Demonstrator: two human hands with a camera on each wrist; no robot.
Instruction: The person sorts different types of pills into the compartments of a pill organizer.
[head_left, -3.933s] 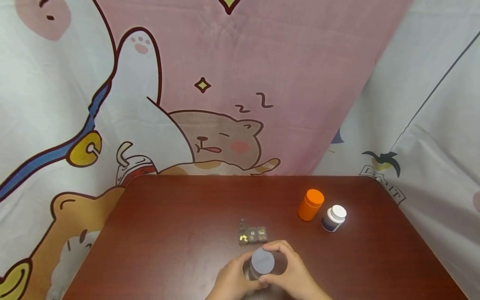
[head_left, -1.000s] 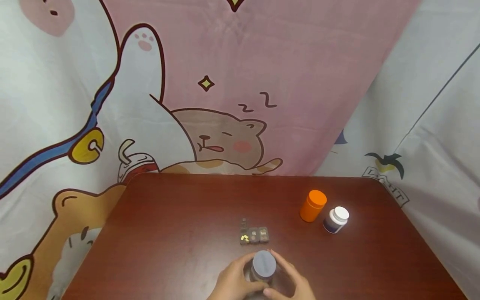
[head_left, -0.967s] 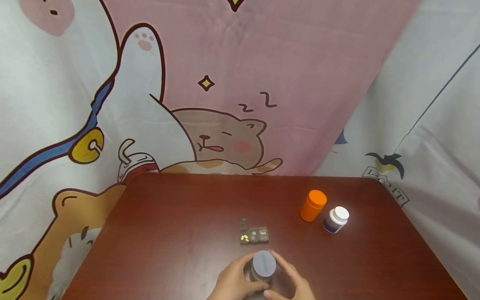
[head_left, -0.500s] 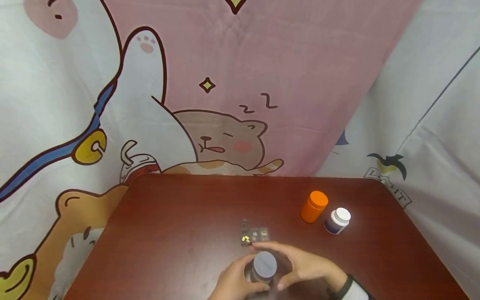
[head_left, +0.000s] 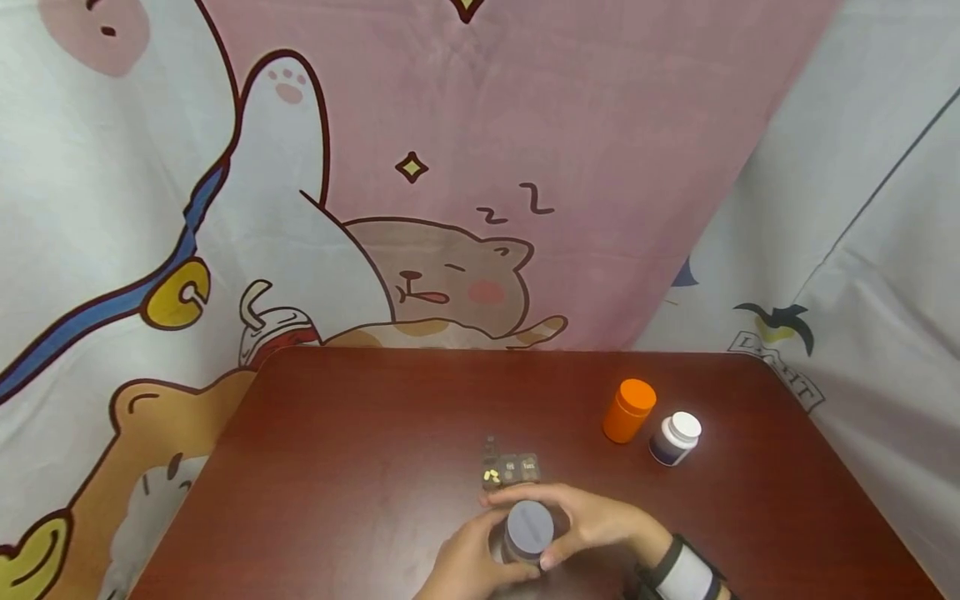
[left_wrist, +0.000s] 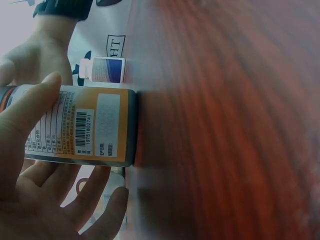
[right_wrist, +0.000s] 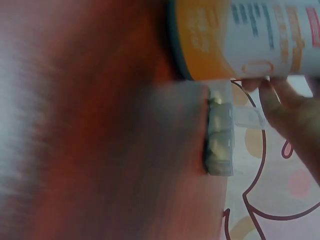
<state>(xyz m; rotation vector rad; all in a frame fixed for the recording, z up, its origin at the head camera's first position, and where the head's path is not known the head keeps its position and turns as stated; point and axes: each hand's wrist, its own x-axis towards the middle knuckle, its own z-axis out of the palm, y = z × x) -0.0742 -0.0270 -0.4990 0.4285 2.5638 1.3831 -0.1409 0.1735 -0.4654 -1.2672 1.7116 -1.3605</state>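
Note:
A supplement bottle stands upright at the table's near side, its grey lid facing up. Its label is orange and white with a barcode. My left hand grips the bottle's body, thumb across the label and fingers round the far side. Round the lid curves my right hand; the thumb touches its near edge and the long fingers reach behind it. Just beyond the hands lies a small clear pill organizer, one compartment's cover raised, with yellow pills inside.
An orange bottle and a white bottle with a dark blue label stand at the back right of the brown table. Behind the far edge hangs a cartoon-printed cloth.
My right hand, low beside the bottle a second ago, swung out with its thumb apart from the lid, then came back round it. The left hand keeps its hold; the bottle stays in place.

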